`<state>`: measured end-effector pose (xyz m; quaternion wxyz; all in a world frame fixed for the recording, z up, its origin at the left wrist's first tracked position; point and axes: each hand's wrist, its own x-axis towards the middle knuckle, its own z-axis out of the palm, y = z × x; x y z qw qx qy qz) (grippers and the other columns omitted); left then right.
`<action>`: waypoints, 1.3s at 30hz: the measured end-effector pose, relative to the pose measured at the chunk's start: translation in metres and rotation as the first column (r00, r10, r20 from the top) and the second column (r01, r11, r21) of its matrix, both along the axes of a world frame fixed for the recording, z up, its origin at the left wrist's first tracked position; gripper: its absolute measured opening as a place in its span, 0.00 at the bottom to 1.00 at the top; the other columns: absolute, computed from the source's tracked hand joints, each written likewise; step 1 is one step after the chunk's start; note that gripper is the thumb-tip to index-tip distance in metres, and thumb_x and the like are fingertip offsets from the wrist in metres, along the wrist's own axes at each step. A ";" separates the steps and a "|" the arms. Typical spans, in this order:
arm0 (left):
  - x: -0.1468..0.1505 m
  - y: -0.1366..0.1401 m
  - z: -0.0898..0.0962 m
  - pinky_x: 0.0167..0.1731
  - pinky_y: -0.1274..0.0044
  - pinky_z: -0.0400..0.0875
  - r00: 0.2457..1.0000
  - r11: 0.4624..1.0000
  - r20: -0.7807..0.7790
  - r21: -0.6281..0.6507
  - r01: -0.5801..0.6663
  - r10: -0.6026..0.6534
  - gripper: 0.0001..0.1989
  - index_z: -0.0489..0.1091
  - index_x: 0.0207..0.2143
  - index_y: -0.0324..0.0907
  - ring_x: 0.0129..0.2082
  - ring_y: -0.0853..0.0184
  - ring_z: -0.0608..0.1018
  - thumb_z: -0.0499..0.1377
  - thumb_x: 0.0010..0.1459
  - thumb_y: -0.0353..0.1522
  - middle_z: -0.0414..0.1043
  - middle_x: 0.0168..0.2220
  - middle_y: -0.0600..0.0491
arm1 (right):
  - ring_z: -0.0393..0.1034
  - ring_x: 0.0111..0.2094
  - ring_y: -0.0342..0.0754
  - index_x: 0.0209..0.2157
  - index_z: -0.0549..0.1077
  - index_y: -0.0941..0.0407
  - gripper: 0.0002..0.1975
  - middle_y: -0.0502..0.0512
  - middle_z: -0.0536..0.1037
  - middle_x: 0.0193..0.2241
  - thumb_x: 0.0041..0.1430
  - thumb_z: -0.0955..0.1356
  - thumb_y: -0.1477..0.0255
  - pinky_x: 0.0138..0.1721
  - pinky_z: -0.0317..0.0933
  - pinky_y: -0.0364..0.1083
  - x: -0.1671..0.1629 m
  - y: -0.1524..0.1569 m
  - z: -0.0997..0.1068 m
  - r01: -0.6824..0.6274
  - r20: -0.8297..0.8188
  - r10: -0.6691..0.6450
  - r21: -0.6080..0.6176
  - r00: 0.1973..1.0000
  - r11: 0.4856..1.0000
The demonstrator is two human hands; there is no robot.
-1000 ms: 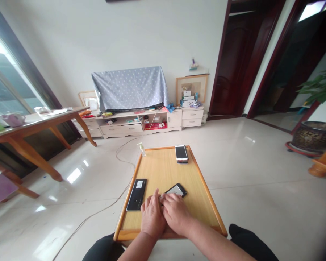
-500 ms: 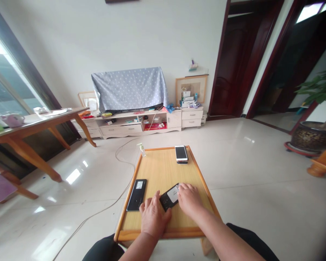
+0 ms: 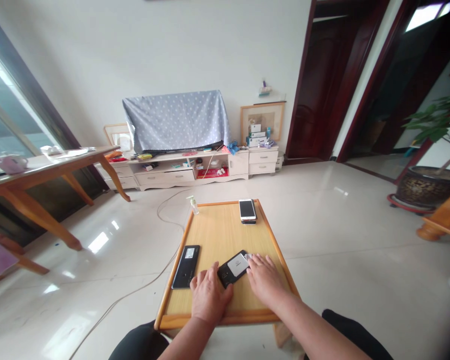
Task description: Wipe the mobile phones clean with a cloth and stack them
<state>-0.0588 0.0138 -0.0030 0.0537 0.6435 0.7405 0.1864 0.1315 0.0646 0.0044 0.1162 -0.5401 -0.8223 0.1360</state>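
A black phone with a pale rectangular label on its upturned side lies slanted on the small wooden table. My left hand holds its lower left end, the thumb along the near edge and the fingers at the far side. At the upper right end, the bent fingertips of my right hand pinch a small, shiny clear piece of film; its exact shape is hard to make out. Left of my left hand lies a longer dark phone with a white sticker.
A white phone rests on a dark one at the table's far right corner. The pump bottle stands at the far left corner. A raised wooden rim borders the tabletop. A cable runs across the floor at left.
My right hand has shifted slightly right and down, away from the label, and more of the phone's upper right end shows. The left hand keeps its hold. The camera view shifted slightly.
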 end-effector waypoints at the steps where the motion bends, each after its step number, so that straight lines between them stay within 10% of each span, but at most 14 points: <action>1: 0.000 0.000 0.000 0.59 0.63 0.53 1.000 1.000 -0.001 0.001 -0.001 0.001 0.33 0.61 0.61 0.45 0.58 0.55 0.69 0.58 0.54 0.43 0.72 0.56 0.46 | 0.53 0.67 0.57 0.65 0.64 0.61 0.27 0.64 0.62 0.65 0.70 0.54 0.68 0.69 0.38 0.59 -0.002 -0.004 -0.001 -0.012 -0.009 0.012 0.002 1.000 1.000; 6: 0.000 0.000 0.000 0.58 0.64 0.53 1.000 1.000 -0.002 -0.001 0.009 -0.009 0.31 0.62 0.60 0.45 0.58 0.55 0.68 0.57 0.55 0.43 0.72 0.56 0.47 | 0.54 0.67 0.55 0.65 0.63 0.58 0.26 0.61 0.63 0.65 0.70 0.55 0.67 0.69 0.37 0.56 -0.018 -0.031 -0.009 -0.153 -0.096 0.155 0.021 0.983 0.988; 12: 0.001 -0.001 0.005 0.58 0.65 0.52 1.000 0.999 0.013 -0.032 0.009 -0.008 0.31 0.63 0.59 0.44 0.57 0.57 0.68 0.59 0.54 0.43 0.73 0.55 0.48 | 0.52 0.67 0.58 0.64 0.64 0.63 0.27 0.66 0.63 0.65 0.70 0.54 0.68 0.69 0.36 0.60 -0.006 -0.008 0.001 0.007 -0.028 -0.007 -0.010 1.000 1.000; 19: -0.001 -0.001 0.009 0.59 0.66 0.51 1.000 0.996 0.020 -0.094 0.008 -0.006 0.30 0.61 0.60 0.45 0.59 0.57 0.66 0.56 0.58 0.44 0.70 0.58 0.47 | 0.53 0.67 0.53 0.66 0.62 0.57 0.26 0.59 0.63 0.65 0.71 0.54 0.66 0.69 0.39 0.54 -0.030 -0.032 -0.003 -0.244 -0.180 0.239 -0.002 0.954 0.970; 26: 0.003 -0.002 0.017 0.60 0.66 0.50 1.000 0.994 0.003 -0.112 0.009 -0.009 0.30 0.63 0.60 0.46 0.59 0.57 0.66 0.58 0.55 0.42 0.70 0.58 0.48 | 0.50 0.68 0.57 0.65 0.64 0.59 0.26 0.62 0.62 0.66 0.70 0.55 0.68 0.69 0.35 0.60 -0.015 0.009 0.004 -0.013 -0.090 0.011 -0.022 0.996 1.000; 33: 0.003 -0.003 0.015 0.57 0.68 0.53 0.999 0.994 -0.016 -0.105 0.035 -0.037 0.26 0.66 0.58 0.49 0.57 0.59 0.68 0.55 0.57 0.39 0.71 0.56 0.51 | 0.59 0.64 0.54 0.62 0.68 0.56 0.24 0.60 0.68 0.62 0.70 0.57 0.67 0.69 0.36 0.54 -0.035 -0.018 0.009 -0.242 -0.248 0.237 0.012 0.939 0.970; 39: 0.013 -0.004 0.024 0.59 0.66 0.51 0.996 0.988 -0.089 -0.153 0.000 -0.014 0.27 0.67 0.58 0.50 0.60 0.58 0.66 0.55 0.56 0.40 0.69 0.59 0.50 | 0.70 0.53 0.56 0.44 0.79 0.55 0.15 0.60 0.79 0.49 0.65 0.62 0.69 0.57 0.54 0.52 -0.005 0.016 0.018 0.012 -0.163 -0.013 -0.007 0.986 1.000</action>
